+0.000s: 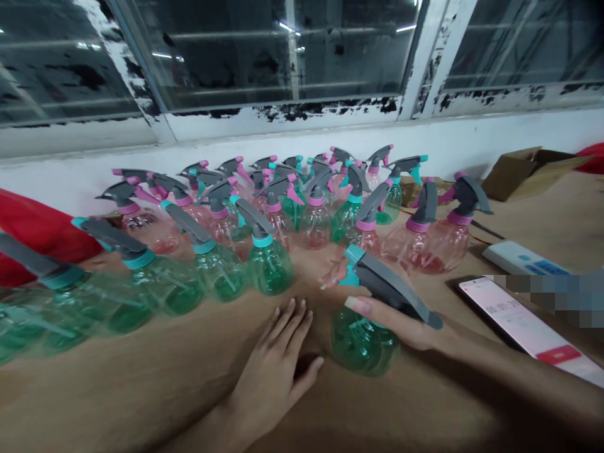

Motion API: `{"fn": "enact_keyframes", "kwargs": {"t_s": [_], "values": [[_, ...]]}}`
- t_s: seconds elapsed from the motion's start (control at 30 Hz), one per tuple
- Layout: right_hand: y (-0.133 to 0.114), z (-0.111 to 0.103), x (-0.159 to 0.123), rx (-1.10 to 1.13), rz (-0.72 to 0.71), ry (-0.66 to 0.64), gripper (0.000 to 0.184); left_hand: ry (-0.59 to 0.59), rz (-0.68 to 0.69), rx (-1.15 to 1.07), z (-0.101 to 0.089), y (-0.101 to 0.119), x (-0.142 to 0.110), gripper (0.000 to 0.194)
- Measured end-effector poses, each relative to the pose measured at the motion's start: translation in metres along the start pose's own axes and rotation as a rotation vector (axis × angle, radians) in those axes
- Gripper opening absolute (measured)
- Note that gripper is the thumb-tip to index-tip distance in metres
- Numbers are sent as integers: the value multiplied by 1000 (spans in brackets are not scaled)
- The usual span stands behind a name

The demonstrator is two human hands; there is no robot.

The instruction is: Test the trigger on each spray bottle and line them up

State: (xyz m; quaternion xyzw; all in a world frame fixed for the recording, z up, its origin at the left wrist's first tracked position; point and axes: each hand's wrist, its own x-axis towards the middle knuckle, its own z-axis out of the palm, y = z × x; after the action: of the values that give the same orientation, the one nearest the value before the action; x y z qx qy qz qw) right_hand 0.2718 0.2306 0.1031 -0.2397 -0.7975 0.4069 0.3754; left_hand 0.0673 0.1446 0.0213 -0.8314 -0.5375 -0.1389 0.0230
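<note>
The right hand was closed around the neck of a green spray bottle, right of centre; handling that bottle seemed in hand and called for a steady grip. The left hand lay spread, holding nothing, on the tabletop at lower centre. The sprayer head partly hid the right fingers; rear bottles overlapped, and the frame cut off the lower-left bottles.
</note>
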Motion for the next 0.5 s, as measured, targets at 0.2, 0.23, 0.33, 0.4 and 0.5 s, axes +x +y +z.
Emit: {"fn": "enact_keyframes", "kwargs": {"t_s": [0.2,0.23,0.33,0.4,0.5], "values": [[2,-1,-1,-123,-26,63,19,-21,25,41,1,-1,0,54],[3,0,-1,-127,-35,70,20,-22,30,52,1,-1,0,54],[5,0,0,-77,-31,52,16,-12,36,76,0,-1,0,53],[6,1,1,-57,-14,54,18,-6,42,87,0,-1,0,53],[6,1,-1,-73,-20,73,24,-12,49,103,0,-1,0,53]]}}
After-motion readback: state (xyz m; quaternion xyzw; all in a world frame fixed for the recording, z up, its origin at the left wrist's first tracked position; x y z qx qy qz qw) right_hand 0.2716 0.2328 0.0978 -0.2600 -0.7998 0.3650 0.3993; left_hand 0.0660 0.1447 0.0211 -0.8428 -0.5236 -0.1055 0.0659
